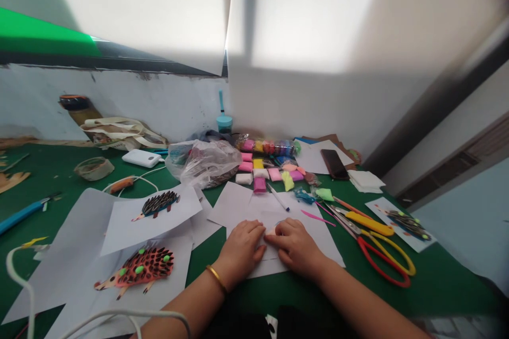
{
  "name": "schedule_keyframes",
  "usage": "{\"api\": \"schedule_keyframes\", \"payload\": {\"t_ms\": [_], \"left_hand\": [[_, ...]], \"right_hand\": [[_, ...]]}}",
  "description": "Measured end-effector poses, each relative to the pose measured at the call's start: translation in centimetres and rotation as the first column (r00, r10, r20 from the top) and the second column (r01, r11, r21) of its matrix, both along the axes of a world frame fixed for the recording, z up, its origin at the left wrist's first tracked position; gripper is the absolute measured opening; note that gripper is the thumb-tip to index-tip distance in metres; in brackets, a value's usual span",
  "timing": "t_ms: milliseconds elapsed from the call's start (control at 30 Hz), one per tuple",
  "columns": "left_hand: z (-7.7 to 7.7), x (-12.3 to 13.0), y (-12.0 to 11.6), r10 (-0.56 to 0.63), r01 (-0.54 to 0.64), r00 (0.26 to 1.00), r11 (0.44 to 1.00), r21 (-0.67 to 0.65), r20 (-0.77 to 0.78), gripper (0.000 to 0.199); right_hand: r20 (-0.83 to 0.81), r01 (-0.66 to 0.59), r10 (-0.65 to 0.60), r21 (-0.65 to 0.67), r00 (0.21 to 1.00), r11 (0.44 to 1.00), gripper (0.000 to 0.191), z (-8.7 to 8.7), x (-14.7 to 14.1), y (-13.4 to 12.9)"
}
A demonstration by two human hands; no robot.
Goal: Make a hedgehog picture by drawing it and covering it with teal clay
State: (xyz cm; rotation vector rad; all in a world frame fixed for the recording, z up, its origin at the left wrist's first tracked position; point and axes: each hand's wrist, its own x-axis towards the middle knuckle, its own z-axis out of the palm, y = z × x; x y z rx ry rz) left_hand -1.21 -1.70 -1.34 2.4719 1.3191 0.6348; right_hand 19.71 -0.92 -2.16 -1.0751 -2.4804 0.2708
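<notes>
In the head view, counting the clock from the two hands with twelve straight ahead, the white sheet [324, 238] lies right under them on the green counter [207, 255]; the left hand [243, 243] rests palm down on it, fingers close together and a bit bent, and I cannot tell if it holds anything; the right hand [295, 243] is curled up small, its fingertips by a little peach-coloured bit [271, 232], but I cannot tell if it is pinching it; the sheet might slip or crease if one hand pushes harder than the other, and the little bit could stick to a finger and lift off; the pen [278, 197] at twelve o'clock could roll if the paper gets bumped; the scissors [353, 226] at three could get knocked if the right arm swings out; the white cable [127, 312] at eight loops close by the left arm, so it could catch and drag over the red hedgehog picture [139, 270] at nine; the fingers hide most of what is between them, with just a faint blue mark peeking out; the cable runs off the bottom edge, and the stuff inside the plastic bag [204, 161] at eleven is hard to make out.
</notes>
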Motion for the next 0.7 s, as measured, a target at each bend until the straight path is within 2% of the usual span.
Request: {"api": "schedule_keyframes", "payload": {"t_ms": [67,167,300,400,467,533,633,700], "left_hand": [[0.0,0.0,-0.1,0.000,0.000,1.000,1.000,0.009,-0.006,0.040],[-0.2,0.0,-0.1,-0.017,0.018,1.000,0.999,0.035,-0.021,0.040],[-0.6,0.0,-0.2,-0.049,0.056,0.996,0.994,0.098,-0.076,0.038],[-0.7,0.1,-0.2,-0.045,0.062,0.992,0.988,0.145,-0.119,0.034],[-0.7,0.1,-0.3,-0.047,0.069,0.989,0.984,0.162,-0.140,0.034],[-0.7,0.1,-0.3,-0.052,0.077,0.987,0.984,0.161,-0.155,0.035],[-0.7,0.0,-0.3,-0.049,0.071,0.987,0.987,0.144,-0.153,0.042],[-0.7,0.0,-0.3,-0.048,0.071,0.987,0.987,0.146,-0.157,0.046]], "right_hand": [[-0.011,-0.004,0.004,0.001,1.000,1.000,0.047,-0.1,0.0,0.0],[-0.124,0.014,-0.011,0.020,0.992,1.000,0.047,-0.4,0.4,0.2],[-0.309,0.114,-0.108,0.002,0.945,0.993,0.041,-0.6,1.1,0.7],[-0.319,0.173,-0.167,-0.010,0.933,0.985,0.038,-0.4,1.9,1.2],[-0.268,0.260,-0.247,0.014,0.931,0.965,0.035,-0.1,3.0,1.6],[-0.156,0.399,-0.387,0.050,0.909,0.916,0.032,0.2,4.5,2.1],[0.091,0.589,-0.593,0.069,0.800,0.806,0.032,0.4,7.1,2.7],[0.233,0.629,-0.622,0.052,0.748,0.776,0.031,0.4,8.4,2.7]]}}
